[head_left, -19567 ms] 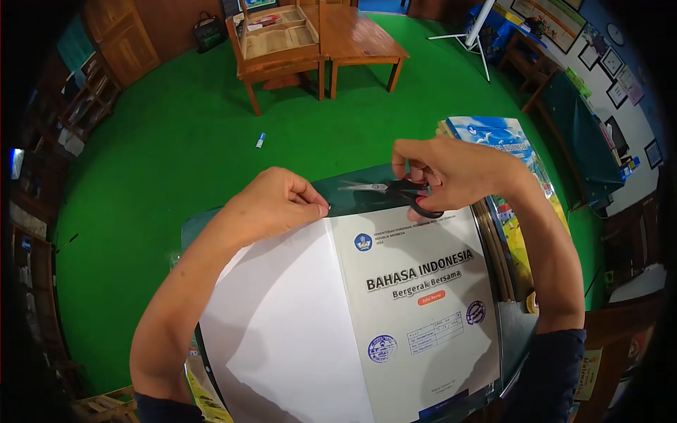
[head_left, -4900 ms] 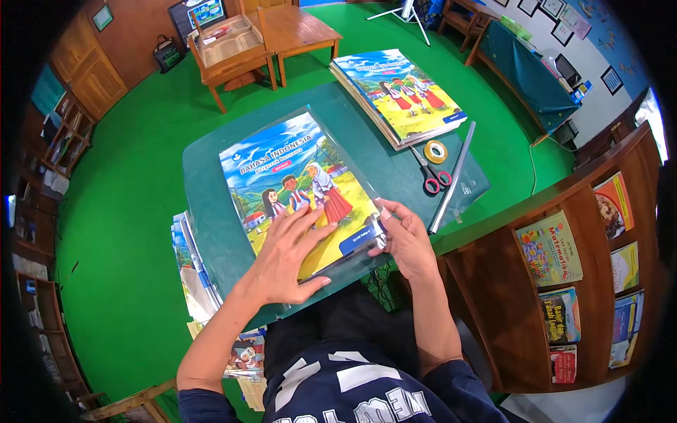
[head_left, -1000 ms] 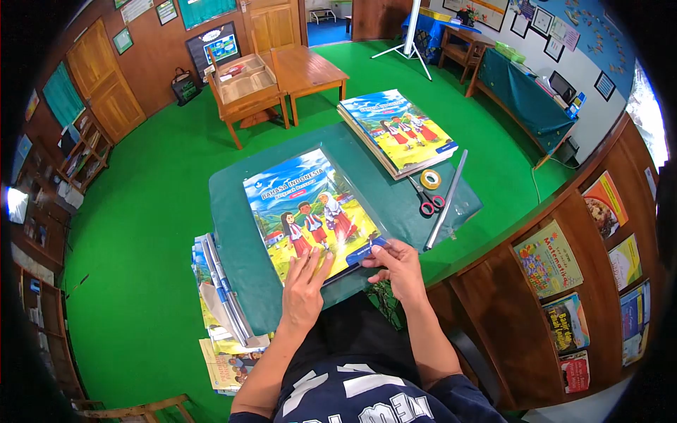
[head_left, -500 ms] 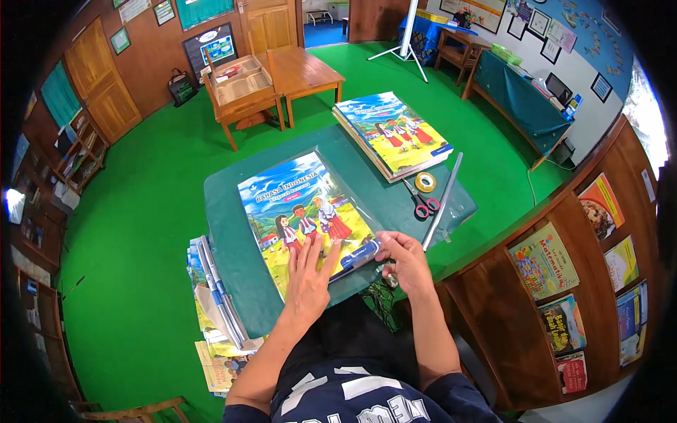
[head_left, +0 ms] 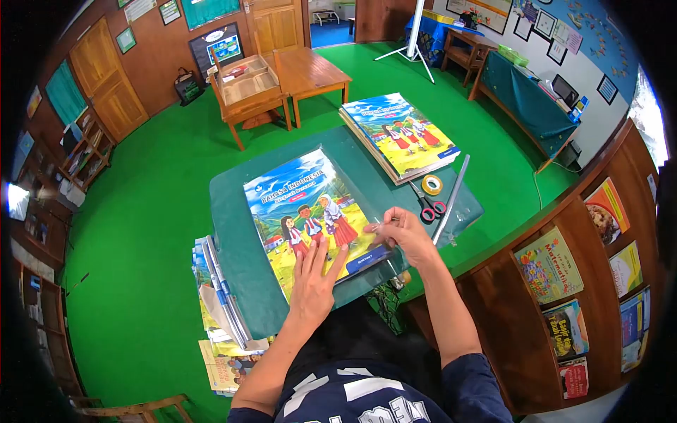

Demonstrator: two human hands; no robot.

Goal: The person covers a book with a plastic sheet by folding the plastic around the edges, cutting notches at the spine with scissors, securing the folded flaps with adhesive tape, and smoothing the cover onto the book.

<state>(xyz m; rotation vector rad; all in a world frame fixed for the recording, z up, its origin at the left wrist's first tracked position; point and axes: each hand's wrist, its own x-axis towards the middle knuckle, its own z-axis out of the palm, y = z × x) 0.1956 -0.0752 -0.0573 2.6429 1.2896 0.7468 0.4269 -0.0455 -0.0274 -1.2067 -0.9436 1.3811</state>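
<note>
A "Bahasa Indonesia" book [head_left: 300, 201] lies at a slant on the green-covered table [head_left: 233, 211], with clear plastic film [head_left: 350, 185] showing past its right side. My left hand [head_left: 314, 280] rests flat on the lower part of its cover, fingers spread. At the book's right edge, my right hand [head_left: 407, 236] pinches the edge of the clear plastic between thumb and fingers. Farther right lie scissors [head_left: 429, 209] with black and pink handles, a roll of yellowish tape [head_left: 431, 185] and a long roll of clear plastic [head_left: 453, 197].
A stack of the same books [head_left: 402, 137] sits at the table's far right corner. More books and papers [head_left: 222, 303] are piled low on the left. A wooden book rack [head_left: 486, 310] stands close on my right. Wooden desks [head_left: 310, 70] are beyond the table.
My right hand has moved up along the book's right edge, from near its lower corner, and its fingers have closed in a pinch. My left hand stays on the cover.
</note>
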